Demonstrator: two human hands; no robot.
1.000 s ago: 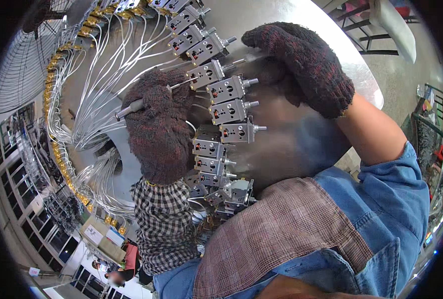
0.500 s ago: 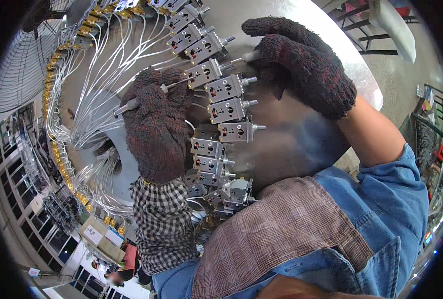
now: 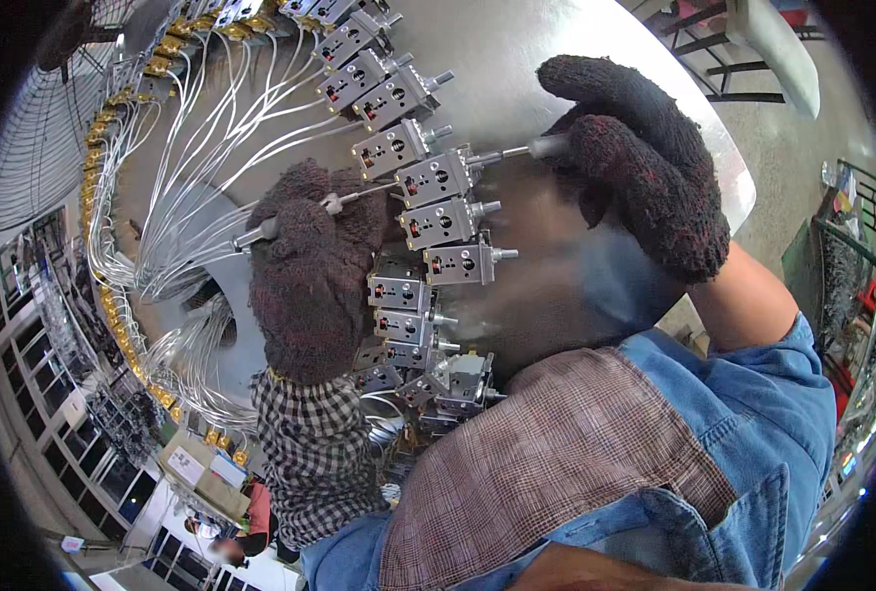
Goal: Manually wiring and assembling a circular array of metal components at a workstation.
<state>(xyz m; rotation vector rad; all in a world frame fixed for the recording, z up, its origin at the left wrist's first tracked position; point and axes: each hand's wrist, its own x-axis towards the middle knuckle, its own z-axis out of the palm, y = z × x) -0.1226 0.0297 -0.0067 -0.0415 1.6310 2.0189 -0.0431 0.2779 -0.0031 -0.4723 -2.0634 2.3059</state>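
Note:
Small silvery box-shaped units with spindles, like thermostats, stand in a curved row. My left hand (image 3: 310, 286), in a dark knitted glove, is closed around a slim screwdriver-like metal tool (image 3: 256, 235). Its thin shaft points to the left side of one metal unit (image 3: 435, 177) in the row. In the same kind of glove, my right hand (image 3: 655, 177) grips a screwdriver (image 3: 548, 147) by its grey handle. The screwdriver's tip meets that unit's spindle from the right. Both gloves hide most of the tool handles.
The units lie on a round metal table (image 3: 566, 256). White wires (image 3: 197, 148) fan out from its middle toward brass-coloured fittings (image 3: 113, 286) along the left rim. A wire fan guard (image 3: 34, 148) is at the far left. Another person (image 3: 246, 542) is at lower left.
Both hands have moved toward me with their tools, from one unit to its nearer neighbour. The row of units has shifted slightly left in view.

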